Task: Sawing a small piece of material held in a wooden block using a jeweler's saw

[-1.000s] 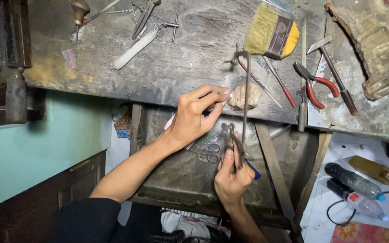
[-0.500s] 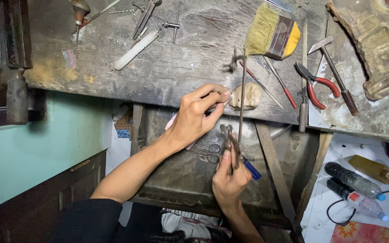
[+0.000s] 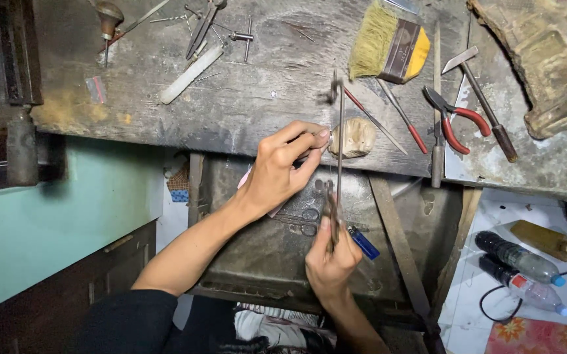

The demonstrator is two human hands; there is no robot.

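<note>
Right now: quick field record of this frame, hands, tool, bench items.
left hand: left hand pinches a small piece, too small to identify, at the bench edge beside the wooden peg
right hand: right hand grips the saw frame, held upright
bench: worn wooden bench
on bench: brush, red-handled pliers, white stick
below: blue lighter in the tray
floor: two plastic bottles

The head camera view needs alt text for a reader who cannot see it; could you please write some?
Seen from above, a person's right hand holds a thin saw frame upright at the edge of a worn wooden workbench, while the left hand pinches something small against a wooden peg. A brush, red-handled pliers and files lie on the bench.
</note>
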